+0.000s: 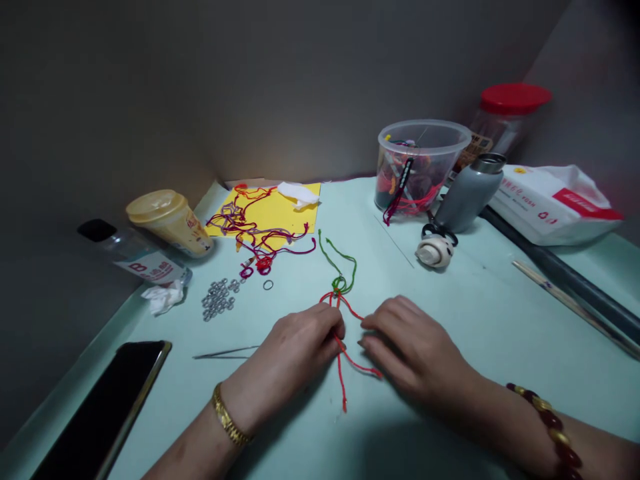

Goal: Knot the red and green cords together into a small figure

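Observation:
A red cord [342,377] lies near the middle of the table, looped and joined at its top to a green cord [355,272]. My left hand [305,343] pinches the red cord between thumb and fingers, and two loose ends trail below it. Opposite it, my right hand [420,347] has its fingertips on the right side of a red loop; the exact grip is partly hidden. At the knot, a small metal ring [335,294] seems to sit, too small to make out clearly. Tweezers [225,353] rest on the table, partly behind my left hand.
Several metal rings [219,300] are heaped at left, near a bottle [145,260], a lidded cup [173,223] and a phone [103,410]. Purple cords [280,233] cover yellow paper [295,217]. A clear tub [420,167], flask [470,193] and scissors [440,235] stand right.

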A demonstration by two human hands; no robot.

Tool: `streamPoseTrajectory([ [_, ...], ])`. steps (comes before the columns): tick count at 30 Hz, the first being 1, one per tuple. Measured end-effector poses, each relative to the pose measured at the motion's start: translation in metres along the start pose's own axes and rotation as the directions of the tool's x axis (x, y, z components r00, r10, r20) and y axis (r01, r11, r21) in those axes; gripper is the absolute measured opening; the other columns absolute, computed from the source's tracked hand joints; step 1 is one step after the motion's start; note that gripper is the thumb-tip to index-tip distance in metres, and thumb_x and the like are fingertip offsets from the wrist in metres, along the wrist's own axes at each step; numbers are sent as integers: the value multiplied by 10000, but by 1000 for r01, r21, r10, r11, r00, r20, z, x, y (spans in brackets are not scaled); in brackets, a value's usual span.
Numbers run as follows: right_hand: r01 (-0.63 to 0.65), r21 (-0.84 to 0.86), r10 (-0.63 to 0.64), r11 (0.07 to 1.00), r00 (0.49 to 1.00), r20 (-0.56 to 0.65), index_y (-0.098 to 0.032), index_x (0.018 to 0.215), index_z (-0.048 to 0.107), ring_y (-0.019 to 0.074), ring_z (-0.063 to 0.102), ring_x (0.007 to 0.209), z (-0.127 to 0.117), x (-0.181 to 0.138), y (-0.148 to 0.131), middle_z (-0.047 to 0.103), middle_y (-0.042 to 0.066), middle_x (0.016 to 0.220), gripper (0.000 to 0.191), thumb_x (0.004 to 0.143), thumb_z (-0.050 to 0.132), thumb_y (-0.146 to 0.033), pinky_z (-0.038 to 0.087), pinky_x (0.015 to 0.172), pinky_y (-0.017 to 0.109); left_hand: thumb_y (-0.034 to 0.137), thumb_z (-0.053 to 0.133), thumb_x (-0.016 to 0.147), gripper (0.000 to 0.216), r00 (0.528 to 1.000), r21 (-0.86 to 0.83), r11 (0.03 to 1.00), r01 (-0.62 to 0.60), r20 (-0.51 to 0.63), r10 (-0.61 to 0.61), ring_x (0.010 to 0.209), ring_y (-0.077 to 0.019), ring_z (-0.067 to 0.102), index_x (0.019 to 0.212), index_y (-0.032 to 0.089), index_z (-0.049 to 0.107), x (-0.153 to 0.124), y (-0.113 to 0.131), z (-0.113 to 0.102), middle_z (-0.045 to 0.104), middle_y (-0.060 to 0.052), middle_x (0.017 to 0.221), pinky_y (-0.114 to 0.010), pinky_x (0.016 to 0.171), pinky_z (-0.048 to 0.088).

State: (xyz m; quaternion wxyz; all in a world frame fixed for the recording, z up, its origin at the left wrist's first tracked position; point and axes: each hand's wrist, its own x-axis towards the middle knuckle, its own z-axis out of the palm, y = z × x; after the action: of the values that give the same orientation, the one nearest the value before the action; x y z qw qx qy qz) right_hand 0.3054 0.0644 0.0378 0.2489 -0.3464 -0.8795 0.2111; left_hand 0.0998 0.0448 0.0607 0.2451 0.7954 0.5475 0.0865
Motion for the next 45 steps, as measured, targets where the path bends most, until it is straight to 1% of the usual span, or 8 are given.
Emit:
streamPoseTrajectory([
  [4,-111,-199,118,974,993,23,-190,785,559,212,494,799,-1,7,16,594,59,819,126,889,550,-260,366,732,345,151,515,828,67,1000,-33,999,15,26,-14,698,-127,519,792,200,544,2,-3,-1,597,8,795,-247,629,377],
  [8,-225,48,225,973,974,2,-200,773,495,153,492,690,-12,17,17,568,14,746,162,927,450,-217,369,650,287,159,543,813,62,998,-47,997,53,37,-52,693,-126,509,772,206,537,2,-1,-3,593,18,773,-250,622,364],
  [11,-288,268,305,919,952,-25,-209,796,479,123,466,599,-23,30,12,542,-20,682,147,924,449,-275,357,571,258,177,559,813,55,997,-58,996,66,44,-64,696,-122,508,772,208,540,2,0,-4,589,28,767,-249,624,358],
  [18,-250,470,242,846,967,79,-196,774,502,103,452,594,-24,76,10,550,-31,675,157,884,476,-305,347,554,236,187,553,820,48,997,-66,996,65,52,-62,675,-119,511,774,202,546,3,-2,-3,602,21,772,-252,618,354],
  [25,-136,334,84,933,983,165,-176,763,519,96,487,607,-21,125,13,633,-6,718,104,851,475,-209,328,561,224,149,542,806,63,996,-56,995,77,53,-74,672,-110,509,768,198,537,2,-3,0,600,33,779,-239,617,344],
  [32,-127,156,72,979,946,317,-183,694,473,115,514,669,-11,158,4,656,32,779,149,839,487,-150,310,561,239,142,544,802,60,994,-61,994,89,66,-85,673,-111,505,763,187,539,3,1,-3,596,24,779,-235,623,349],
  [38,-99,128,51,987,941,335,-187,682,447,121,533,685,-4,164,1,664,42,789,171,843,485,-141,310,566,249,124,529,805,81,994,-62,994,93,67,-89,651,-104,493,748,182,539,2,4,-4,595,22,773,-237,616,342],
  [45,-110,158,66,981,963,263,-186,701,460,117,516,682,-10,153,0,645,30,777,157,854,483,-164,312,583,241,112,517,797,86,995,-55,995,84,49,-81,657,-107,502,756,183,541,2,3,-4,598,19,766,-235,615,342],
])
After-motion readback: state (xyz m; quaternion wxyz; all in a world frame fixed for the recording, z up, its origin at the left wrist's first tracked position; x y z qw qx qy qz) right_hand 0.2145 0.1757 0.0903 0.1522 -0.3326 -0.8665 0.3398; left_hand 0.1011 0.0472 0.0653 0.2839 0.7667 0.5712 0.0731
